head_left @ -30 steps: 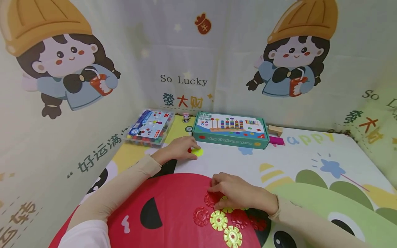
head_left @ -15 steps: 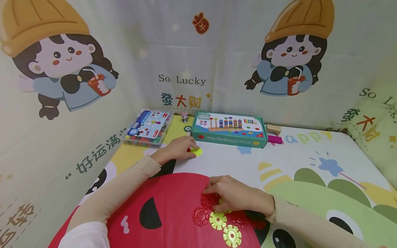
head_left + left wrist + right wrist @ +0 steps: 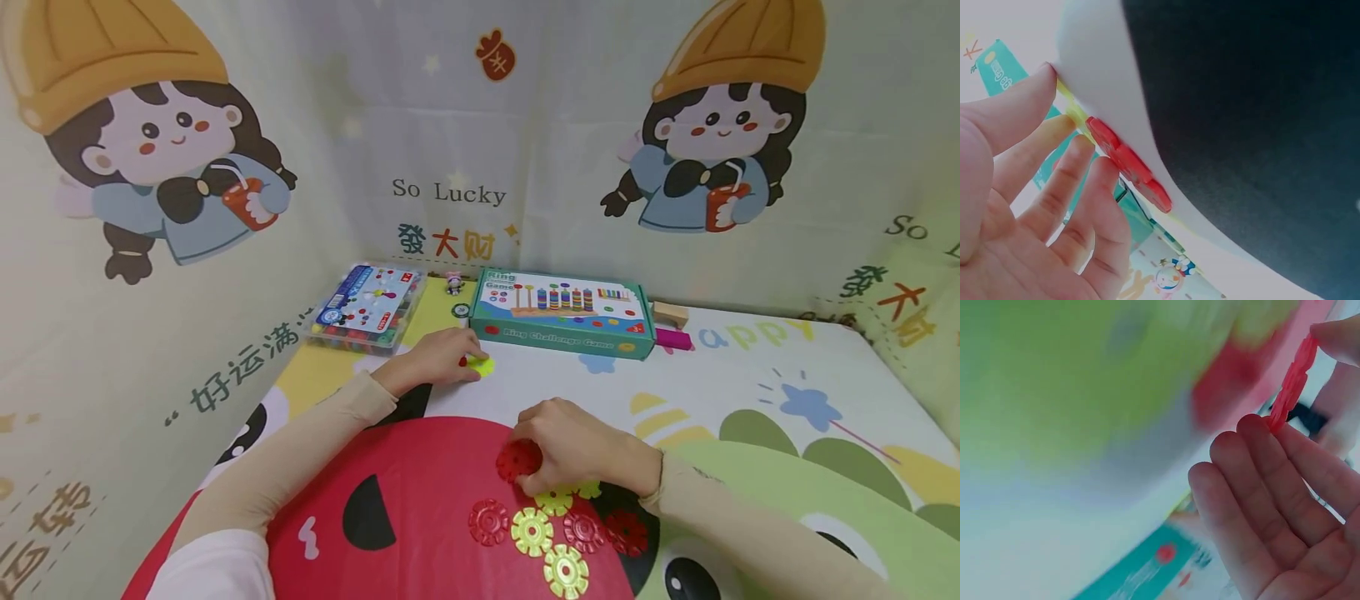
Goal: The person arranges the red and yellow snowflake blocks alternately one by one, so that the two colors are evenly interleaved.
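Observation:
On the white part of the tablecloth, my left hand (image 3: 437,358) holds a yellow notched plastic disc (image 3: 482,365) between thumb and fingertips. A red notched disc (image 3: 1129,162) lies against it, below the fingertips in the left wrist view; whether the two are joined I cannot tell. My right hand (image 3: 573,442) pinches another red notched disc (image 3: 1291,384) by its edges, thumb on one side and index finger opposite, tilted up over the loose pieces. Around and under that hand lie several flower-shaped discs, among them a yellow disc (image 3: 532,532) and a red disc (image 3: 489,522).
A clear plastic case (image 3: 369,308) stands at the back left. Next to it are a small figurine (image 3: 453,284) and a green Ring Challenge Game box (image 3: 562,314). Right of that box sit a wooden block (image 3: 670,314) and a magenta block (image 3: 672,339). A printed curtain (image 3: 525,125) hangs behind.
My right hand has lifted a red disc off the group of loose pieces and tilted it up. My left hand stays in place at the yellow disc.

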Tool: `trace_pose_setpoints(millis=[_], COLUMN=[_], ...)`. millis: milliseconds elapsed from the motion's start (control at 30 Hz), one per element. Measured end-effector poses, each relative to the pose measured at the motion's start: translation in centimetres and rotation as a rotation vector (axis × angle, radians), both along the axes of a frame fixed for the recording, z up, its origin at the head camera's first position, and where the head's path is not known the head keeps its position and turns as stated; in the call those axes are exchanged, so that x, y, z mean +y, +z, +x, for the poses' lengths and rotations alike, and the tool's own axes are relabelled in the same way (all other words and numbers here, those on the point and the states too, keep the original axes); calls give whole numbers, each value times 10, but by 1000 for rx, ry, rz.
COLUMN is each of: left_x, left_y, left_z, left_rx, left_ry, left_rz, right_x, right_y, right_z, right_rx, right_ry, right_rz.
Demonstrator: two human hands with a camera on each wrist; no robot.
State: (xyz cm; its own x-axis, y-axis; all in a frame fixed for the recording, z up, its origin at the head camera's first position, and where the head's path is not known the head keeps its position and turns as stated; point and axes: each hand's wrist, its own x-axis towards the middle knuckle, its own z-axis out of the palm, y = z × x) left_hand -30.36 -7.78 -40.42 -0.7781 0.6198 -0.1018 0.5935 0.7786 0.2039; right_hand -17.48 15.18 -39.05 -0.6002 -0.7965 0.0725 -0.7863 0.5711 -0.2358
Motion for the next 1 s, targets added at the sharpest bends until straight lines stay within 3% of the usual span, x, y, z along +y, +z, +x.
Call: trace_pose_setpoints(millis=[267, 467, 633, 800, 1000], left_x=[3, 4, 8, 9, 9], left_y=[4, 6, 7, 8, 9], left_z=[1, 2, -1, -3, 0], left_rx=[-20, -10, -1, -2, -13], left_ry=[21, 20, -6, 14, 33], left_rz=[24, 17, 9, 0, -6], right_x=[4, -4, -3, -3, 8], right_y=[12, -2, -9, -9, -7], right_z=[-71, -105, -109, -104, -86], right_rx=[110, 86, 78, 93, 75], right_ry=[-215, -312, -345, -317, -312], right_rz=[-87, 24, 92, 124, 59])
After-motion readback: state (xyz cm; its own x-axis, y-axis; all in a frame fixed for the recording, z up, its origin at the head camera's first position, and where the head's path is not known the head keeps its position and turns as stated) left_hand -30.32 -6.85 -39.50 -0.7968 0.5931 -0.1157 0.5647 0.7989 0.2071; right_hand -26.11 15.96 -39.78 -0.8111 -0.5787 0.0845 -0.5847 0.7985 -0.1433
